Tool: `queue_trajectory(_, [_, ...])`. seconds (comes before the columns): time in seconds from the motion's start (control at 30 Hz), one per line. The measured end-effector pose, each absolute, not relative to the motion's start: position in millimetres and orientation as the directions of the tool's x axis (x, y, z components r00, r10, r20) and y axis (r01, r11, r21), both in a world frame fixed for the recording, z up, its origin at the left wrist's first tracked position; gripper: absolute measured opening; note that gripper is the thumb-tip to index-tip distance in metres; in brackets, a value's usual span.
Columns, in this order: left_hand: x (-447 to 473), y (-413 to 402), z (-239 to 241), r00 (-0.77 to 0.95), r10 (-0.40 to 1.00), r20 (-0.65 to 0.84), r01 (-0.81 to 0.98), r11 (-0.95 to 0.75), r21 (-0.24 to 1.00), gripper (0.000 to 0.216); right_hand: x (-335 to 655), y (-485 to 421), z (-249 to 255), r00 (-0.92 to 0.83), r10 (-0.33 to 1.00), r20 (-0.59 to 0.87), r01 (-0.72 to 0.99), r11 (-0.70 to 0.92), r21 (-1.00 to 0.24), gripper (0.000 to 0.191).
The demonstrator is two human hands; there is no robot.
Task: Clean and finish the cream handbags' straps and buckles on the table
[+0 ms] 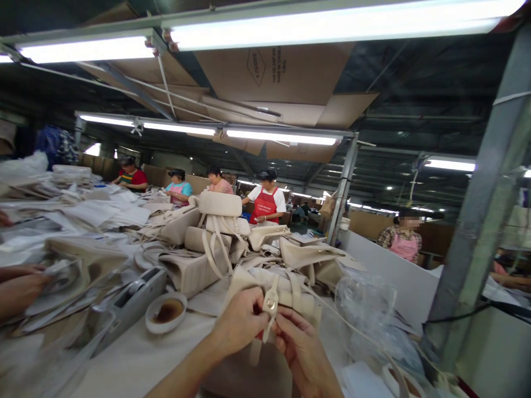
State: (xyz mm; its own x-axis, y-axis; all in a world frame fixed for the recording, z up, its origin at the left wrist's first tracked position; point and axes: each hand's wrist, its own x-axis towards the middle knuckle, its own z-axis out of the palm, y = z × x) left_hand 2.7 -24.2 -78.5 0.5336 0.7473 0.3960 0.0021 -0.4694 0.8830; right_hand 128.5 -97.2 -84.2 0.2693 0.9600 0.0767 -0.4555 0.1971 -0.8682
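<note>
A beige strap with a gold-coloured buckle (271,304) stands up between my two hands. My left hand (238,321) is closed around the strap's left side, just below the buckle. From the right, my right hand (299,345) pinches the strap's narrow end with thumb and fingers. The strap belongs to a beige bag (305,304) that lies under and behind my hands, partly covered by them. Something small and red shows beneath my left fingers, too hidden to name.
Beige bags (194,271) are heaped ahead. To the left are a white dish of brown liquid (166,312), a grey tape dispenser (133,298) and another person's hand (20,290). Clear plastic (369,309) lies at right, near a metal post (477,221). Several people sit beyond.
</note>
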Motion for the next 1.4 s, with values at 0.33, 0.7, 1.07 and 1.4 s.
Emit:
queue_trajectory(0.33, [8,-18,-88,0.538,0.793,0.286,-0.014,-0.33,0.944,0.01,123,-97,-88,0.365,0.909,0.202,-0.105,0.256,-0.961,0.035])
queue_trajectory(0.7, [-3,-38,-86,0.644,0.763,0.058,-0.254,0.142,0.957,0.033,134,-91,-100,0.331,0.871,0.363,0.048,0.368,-0.929,0.03])
queue_trajectory(1.07, [-4,-36,-72,0.478,0.8,0.361,-0.199,-0.302,0.932,0.014,130,-83,-118,0.4,0.875,0.273,-0.109,0.342,-0.934,0.029])
queue_trajectory(1.4, [-4,-29,-96,0.417,0.058,0.907,0.44,-0.886,-0.146,0.024,120,-66,-139,0.488,0.759,0.43,-0.049,0.516,-0.855,0.028])
